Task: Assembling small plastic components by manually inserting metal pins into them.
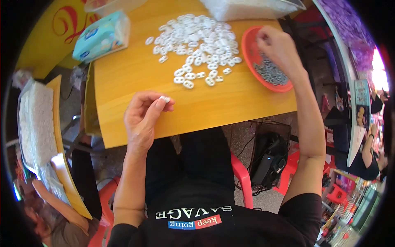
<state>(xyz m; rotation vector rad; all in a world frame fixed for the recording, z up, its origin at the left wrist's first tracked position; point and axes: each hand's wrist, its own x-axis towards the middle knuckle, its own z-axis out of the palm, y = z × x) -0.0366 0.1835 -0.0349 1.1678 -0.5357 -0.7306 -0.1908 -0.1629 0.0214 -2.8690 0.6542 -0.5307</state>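
My left hand (140, 116) is closed near the front edge of the table, pinching a small white plastic piece (165, 99) between thumb and fingertips. Over at the right, my right hand (279, 48) hangs above a red-orange plastic basin (247, 52), its fingers curled together. Whatever those fingers hold, if anything, is too small to make out. Grey metal screws or nails (270, 75) lie heaped in the basin. Beyond my left hand spreads a loose pile of white oval plastic pieces (193, 37), many with two holes.
A turquoise tissue pack (103, 36) lies at the table's back left. A clear tub of white pieces (247, 9) stands at the back. Another filled tub (37, 119) is on a side table at left, where a co-worker's arm (61, 203) shows. Red chairs (242, 177) stand below.
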